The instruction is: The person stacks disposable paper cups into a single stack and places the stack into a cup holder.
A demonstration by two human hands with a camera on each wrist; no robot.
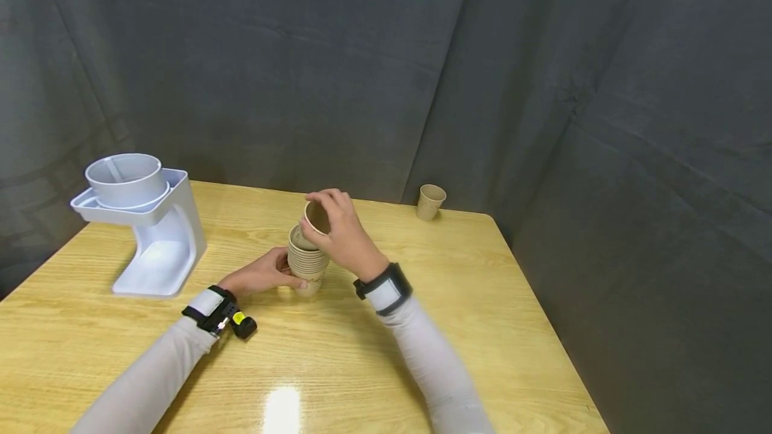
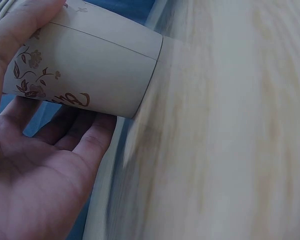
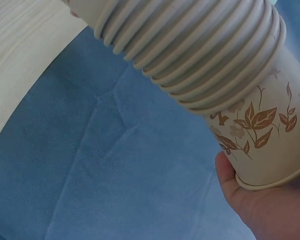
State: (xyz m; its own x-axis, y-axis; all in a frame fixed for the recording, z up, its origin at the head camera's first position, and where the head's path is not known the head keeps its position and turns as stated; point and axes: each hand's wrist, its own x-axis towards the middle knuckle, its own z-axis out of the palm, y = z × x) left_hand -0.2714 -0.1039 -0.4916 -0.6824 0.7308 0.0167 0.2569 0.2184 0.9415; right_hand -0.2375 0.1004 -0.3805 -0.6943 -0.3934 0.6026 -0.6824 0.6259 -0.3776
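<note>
A nested stack of beige paper cups [image 1: 309, 261] stands on the wooden table, its many rims showing. My left hand [image 1: 259, 274] grips the stack low down; in the left wrist view, thumb and fingers wrap the flowered lower cup [image 2: 90, 65]. Above it, my right hand [image 1: 345, 236] holds the top paper cup [image 1: 317, 218] by its rim. That cup is tilted, its mouth toward the head camera. The right wrist view shows its leaf-printed side [image 3: 262, 130] raised out of the stack [image 3: 190, 55], with its lower end hidden inside the rims.
A single paper cup [image 1: 431, 203] stands upright near the back edge of the wooden table [image 1: 482, 327]. At the left is a white stand [image 1: 159, 273] with a round white container [image 1: 126, 186] on top. Dark cloth [image 1: 301, 72] hangs behind the table and on the right.
</note>
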